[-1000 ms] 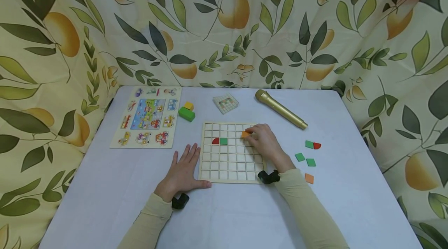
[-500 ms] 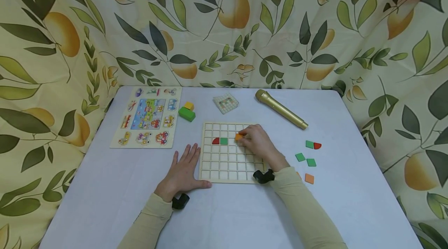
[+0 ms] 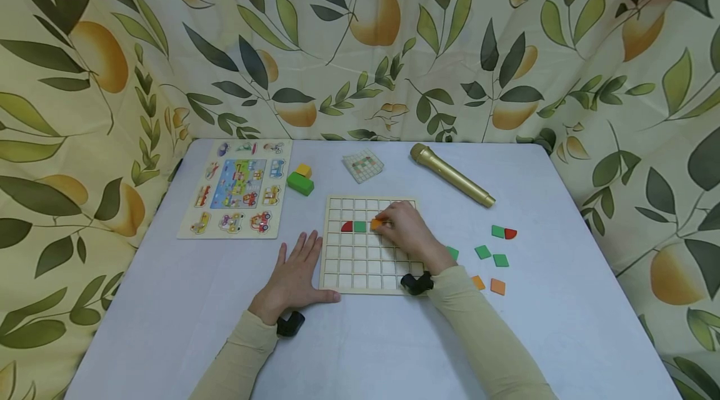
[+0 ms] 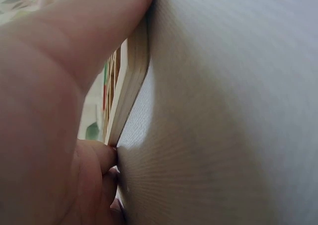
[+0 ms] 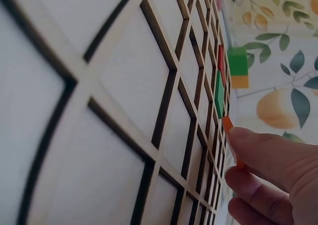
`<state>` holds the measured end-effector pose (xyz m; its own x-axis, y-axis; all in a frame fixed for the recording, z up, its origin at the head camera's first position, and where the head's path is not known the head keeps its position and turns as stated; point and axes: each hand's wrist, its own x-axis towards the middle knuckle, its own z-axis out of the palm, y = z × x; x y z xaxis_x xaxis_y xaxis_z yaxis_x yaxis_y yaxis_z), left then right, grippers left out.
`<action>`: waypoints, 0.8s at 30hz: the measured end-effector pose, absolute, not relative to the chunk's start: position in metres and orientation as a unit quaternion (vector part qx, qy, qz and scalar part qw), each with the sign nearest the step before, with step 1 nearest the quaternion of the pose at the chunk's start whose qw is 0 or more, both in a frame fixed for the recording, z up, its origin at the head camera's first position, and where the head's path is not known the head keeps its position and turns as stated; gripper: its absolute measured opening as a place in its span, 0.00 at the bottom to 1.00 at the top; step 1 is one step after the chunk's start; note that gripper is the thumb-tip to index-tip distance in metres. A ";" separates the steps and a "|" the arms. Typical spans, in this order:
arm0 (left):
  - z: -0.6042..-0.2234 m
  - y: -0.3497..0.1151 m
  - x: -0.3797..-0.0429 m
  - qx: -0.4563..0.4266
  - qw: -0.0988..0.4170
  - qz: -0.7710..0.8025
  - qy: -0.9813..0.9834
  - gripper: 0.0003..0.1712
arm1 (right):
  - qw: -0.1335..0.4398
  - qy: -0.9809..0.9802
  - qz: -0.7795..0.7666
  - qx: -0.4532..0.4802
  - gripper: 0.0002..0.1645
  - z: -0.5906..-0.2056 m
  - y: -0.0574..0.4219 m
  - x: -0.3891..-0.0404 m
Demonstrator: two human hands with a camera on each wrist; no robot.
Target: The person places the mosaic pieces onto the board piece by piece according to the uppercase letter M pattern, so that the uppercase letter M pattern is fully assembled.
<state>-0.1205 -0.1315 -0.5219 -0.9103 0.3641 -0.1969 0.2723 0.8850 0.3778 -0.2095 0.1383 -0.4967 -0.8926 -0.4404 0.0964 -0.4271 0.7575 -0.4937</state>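
Observation:
A wooden grid board (image 3: 353,267) with square cells lies in the middle of the table. In one of its rows sit a red quarter-round tile (image 3: 347,226) and, right beside it, a green square tile (image 3: 359,227). My right hand (image 3: 407,228) pinches an orange square tile (image 3: 376,224) between thumb and fingers, just right of the green one. The right wrist view shows this orange tile (image 5: 227,123) close over the grid. My left hand (image 3: 291,278) lies flat with spread fingers at the board's left edge, its thumb by the near corner; the left wrist view shows the board's side (image 4: 130,81) between thumb and fingers.
Right of the board lie several loose tiles: green (image 3: 482,252), red (image 3: 510,234) and orange (image 3: 497,287). A gold microphone (image 3: 452,176) and a small pattern card (image 3: 363,166) lie behind it. A picture puzzle board (image 3: 227,224) and a green block (image 3: 300,184) are at the left.
My right hand has moved left across the board with the orange tile, toward the green tile. More loose tiles show beside the right forearm. My left hand has stayed in place.

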 end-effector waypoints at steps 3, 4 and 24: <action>-0.522 -0.132 -0.121 0.166 0.131 0.173 0.962 0.74 | 0.014 0.936 -0.259 -0.236 0.14 -0.496 0.136 -0.208; -0.523 -0.132 -0.121 0.166 0.130 0.173 0.962 0.74 | 0.013 0.936 -0.259 -0.238 0.13 -0.497 0.136 -0.208; -0.524 -0.132 -0.121 0.169 0.128 0.172 0.962 0.74 | 0.011 0.947 -0.222 -0.233 0.14 -0.503 0.129 -0.210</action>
